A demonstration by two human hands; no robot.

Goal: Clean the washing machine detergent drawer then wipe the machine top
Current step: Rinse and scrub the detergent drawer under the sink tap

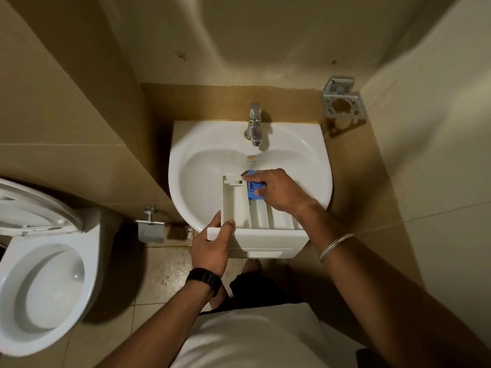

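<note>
Glossy sink (313, 166) — drawer (236, 205) seemingly plastic.

Right hand (279, 191) hides most of blue insert (254, 187).

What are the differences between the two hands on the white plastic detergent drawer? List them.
The left hand grips the near front corner of the white plastic detergent drawer; the right hand reaches to the far end and pinches the blue plastic insert. The left wrist wears a black watch; the right forearm carries a thin silver bangle. Both hold the drawer over the white ceramic sink.
</note>
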